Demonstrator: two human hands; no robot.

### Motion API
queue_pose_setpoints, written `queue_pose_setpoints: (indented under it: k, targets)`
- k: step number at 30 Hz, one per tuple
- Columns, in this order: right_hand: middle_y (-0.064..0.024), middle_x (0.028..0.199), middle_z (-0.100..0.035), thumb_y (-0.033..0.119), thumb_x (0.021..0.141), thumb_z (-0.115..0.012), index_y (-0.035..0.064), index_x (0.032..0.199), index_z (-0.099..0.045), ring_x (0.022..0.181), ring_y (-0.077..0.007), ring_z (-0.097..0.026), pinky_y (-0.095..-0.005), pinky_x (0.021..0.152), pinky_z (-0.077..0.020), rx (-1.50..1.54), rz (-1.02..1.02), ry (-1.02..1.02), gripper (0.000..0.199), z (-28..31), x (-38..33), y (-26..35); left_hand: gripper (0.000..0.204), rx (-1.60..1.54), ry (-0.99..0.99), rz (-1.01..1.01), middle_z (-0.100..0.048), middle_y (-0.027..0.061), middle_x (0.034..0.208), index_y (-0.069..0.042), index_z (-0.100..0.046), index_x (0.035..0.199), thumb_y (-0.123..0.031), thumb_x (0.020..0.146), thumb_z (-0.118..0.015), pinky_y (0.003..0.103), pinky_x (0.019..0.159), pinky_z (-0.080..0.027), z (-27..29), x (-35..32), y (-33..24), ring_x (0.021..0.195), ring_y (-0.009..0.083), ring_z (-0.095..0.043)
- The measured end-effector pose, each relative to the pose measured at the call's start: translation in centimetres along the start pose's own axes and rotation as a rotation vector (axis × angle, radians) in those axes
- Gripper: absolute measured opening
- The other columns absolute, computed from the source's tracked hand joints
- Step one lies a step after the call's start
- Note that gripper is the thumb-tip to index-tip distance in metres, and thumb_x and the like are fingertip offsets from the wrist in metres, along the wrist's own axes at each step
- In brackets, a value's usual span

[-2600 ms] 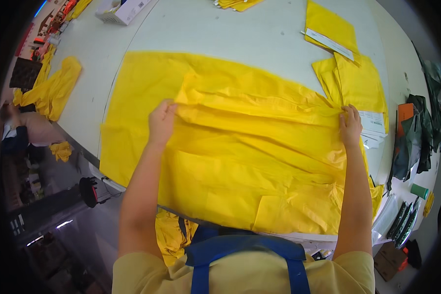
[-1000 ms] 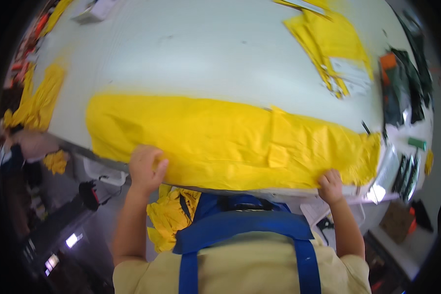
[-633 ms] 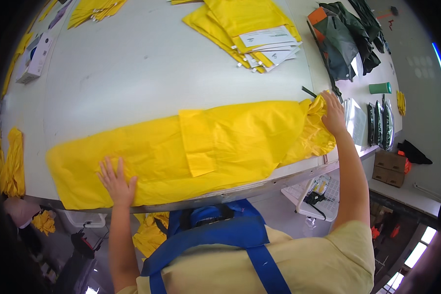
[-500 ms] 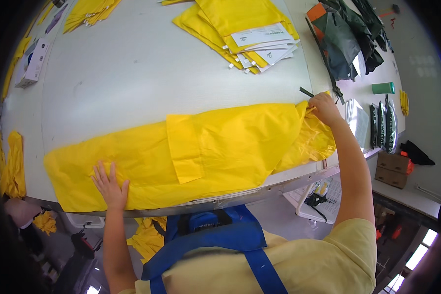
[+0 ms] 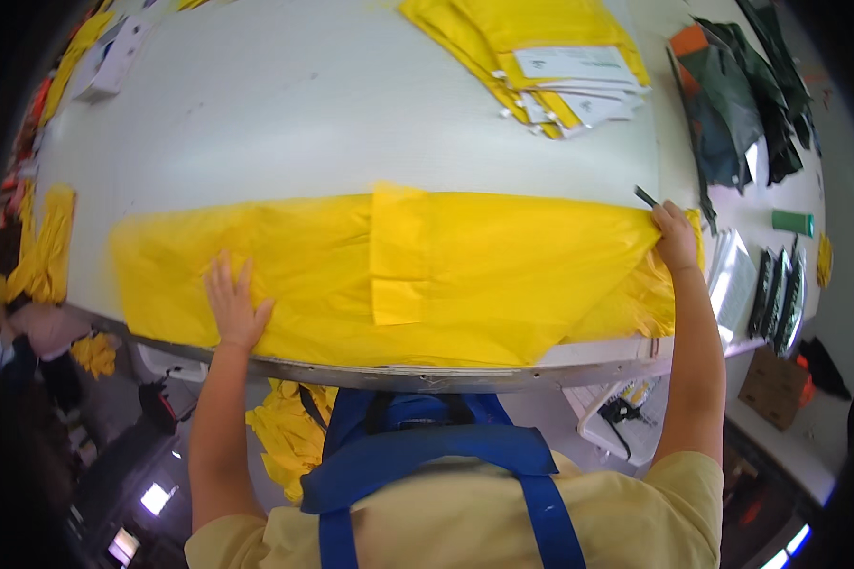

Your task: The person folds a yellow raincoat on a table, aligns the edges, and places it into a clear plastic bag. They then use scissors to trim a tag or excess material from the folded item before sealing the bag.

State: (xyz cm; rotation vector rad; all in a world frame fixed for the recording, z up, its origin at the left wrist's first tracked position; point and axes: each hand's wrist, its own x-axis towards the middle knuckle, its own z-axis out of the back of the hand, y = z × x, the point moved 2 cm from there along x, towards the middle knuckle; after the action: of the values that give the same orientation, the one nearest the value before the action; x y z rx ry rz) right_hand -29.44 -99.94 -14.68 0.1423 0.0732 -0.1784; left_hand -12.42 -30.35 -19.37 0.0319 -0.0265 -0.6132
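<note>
A yellow garment (image 5: 503,275) of thin, smooth fabric lies folded into a long strip along the near edge of the table. A flap-like rectangular piece (image 5: 399,256) shows near its middle. My left hand (image 5: 237,302) rests flat on the left part of it, fingers spread. At the far right corner, my right hand (image 5: 676,237) is closed on the garment's edge, and the top layer is drawn taut toward it. Below that hand, the lower layers (image 5: 647,294) look crumpled. A short dark strip (image 5: 645,196) sticks out beside my right fingers; whether I hold it, I cannot tell.
Stacked yellow pieces (image 5: 579,28) with white printed cards (image 5: 584,71) lie at the far side. Dark green material (image 5: 731,114), a green cylinder (image 5: 792,223) and dark packets (image 5: 778,299) sit to the right. A white box (image 5: 114,57) stands far left; yellow cloth (image 5: 52,242) drapes left.
My right hand has pulled the garment's upper layer further right, straightening its far edge. The left hand stays flat on the fabric. The whole view has shifted.
</note>
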Motion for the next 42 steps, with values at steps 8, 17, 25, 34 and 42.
queue_pose_setpoints:
  k: [8,17,25,34,42]
  targets:
    - [-0.0172,0.152,-0.019,0.008,0.065,-0.073,0.0158,0.138,-0.039,0.141,-0.0368,-0.017,-0.0502,0.114,-0.0167,-0.070,-0.093,0.379,0.081,5.3,1.2,11.7,0.068,-0.068,-0.049,0.076,-0.022,0.0164,0.152,-0.020,-0.041,0.140,-0.053,0.082,-0.057,0.059,0.110,-0.010,1.0,-0.5,-0.4,0.139,0.0412,-0.017]
    - [-0.0154,0.153,-0.021,0.047,0.084,-0.059,0.0187,0.142,-0.040,0.141,-0.0396,-0.016,-0.0596,0.110,-0.0111,0.101,0.154,0.095,0.067,-7.3,-1.1,37.2,0.065,-0.306,-0.200,0.196,-0.023,0.0191,0.150,-0.018,-0.038,0.142,-0.046,0.087,-0.054,0.057,0.110,-0.013,0.9,-2.5,3.5,0.139,0.0402,-0.018]
    - [-0.0189,0.134,-0.042,0.027,0.079,-0.071,0.0035,0.132,-0.044,0.124,-0.0360,-0.039,-0.0467,0.103,-0.0310,0.423,-0.064,-0.111,0.064,-5.5,-2.2,41.5,0.075,-0.855,-0.448,1.321,-0.019,0.0221,0.149,-0.006,-0.018,0.148,-0.026,0.089,-0.062,0.047,0.109,-0.027,0.3,-10.2,10.7,0.135,0.0371,-0.027]
    - [-0.0070,0.098,-0.066,0.010,0.093,-0.055,-0.0041,0.107,-0.061,0.090,-0.0159,-0.062,-0.0271,0.080,-0.0493,1.850,-0.729,-0.137,0.020,-7.4,-1.7,35.6,0.044,-1.778,-0.622,1.622,-0.051,0.0100,0.128,-0.002,-0.048,0.126,-0.024,0.090,-0.062,0.035,0.095,-0.043,-1.8,-14.5,20.3,0.118,0.0240,-0.051]
    - [-0.0049,0.105,-0.066,0.017,0.090,-0.062,0.0039,0.112,-0.063,0.094,-0.0157,-0.061,-0.0309,0.084,-0.0486,1.190,-0.568,0.199,0.026,-5.0,-2.3,37.6,0.039,-2.078,-0.550,1.405,-0.051,0.0106,0.132,-0.006,-0.048,0.129,-0.022,0.095,-0.054,0.047,0.101,-0.041,0.1,-11.5,20.4,0.121,0.0287,-0.048]
